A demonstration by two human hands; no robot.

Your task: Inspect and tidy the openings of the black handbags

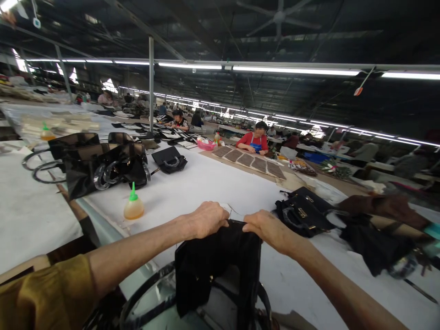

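Note:
A black bag (220, 261) stands at the near edge of the white-covered table, its round handles hanging low in front. My left hand (208, 219) pinches the bag's upper edge near its middle, fingers pressed together. On the same edge, a little to the right, my right hand (268, 227) grips with thumb and fingers closed. Just left of my left hand is a squeeze bottle (133, 206) with a green nozzle and amber liquid. Another black bag (304, 211) with gold fittings lies flat beyond my right hand.
Several black bags (82, 169) stand at the left, and a small one (169, 159) lies behind the bottle. A person's hand (395, 208) is over a dark bag at the right. A person in red (253, 140) sits across the table by brown panels (247, 161).

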